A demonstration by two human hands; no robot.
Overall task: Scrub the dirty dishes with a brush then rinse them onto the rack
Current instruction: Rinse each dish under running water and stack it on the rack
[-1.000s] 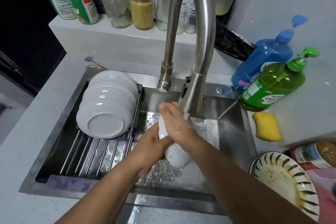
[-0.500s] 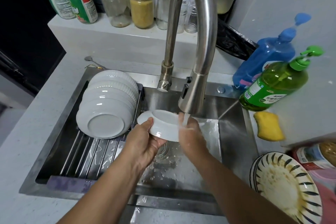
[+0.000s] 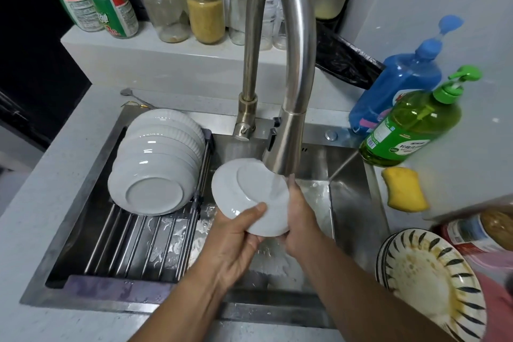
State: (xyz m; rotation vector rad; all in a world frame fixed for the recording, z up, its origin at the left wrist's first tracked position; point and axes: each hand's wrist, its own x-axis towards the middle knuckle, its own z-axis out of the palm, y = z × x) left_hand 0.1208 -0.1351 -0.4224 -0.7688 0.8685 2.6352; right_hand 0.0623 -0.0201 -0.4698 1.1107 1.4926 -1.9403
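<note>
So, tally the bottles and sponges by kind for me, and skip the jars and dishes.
Pump bottles: 2, blue pump bottle and green pump bottle
White bottles on the ledge: 2, left white bottle and right white bottle
Sponges: 1, yellow sponge
Total: 5

Labels on the green soap bottle (image 3: 408, 130) and spray bottles (image 3: 111, 8) are illegible
</note>
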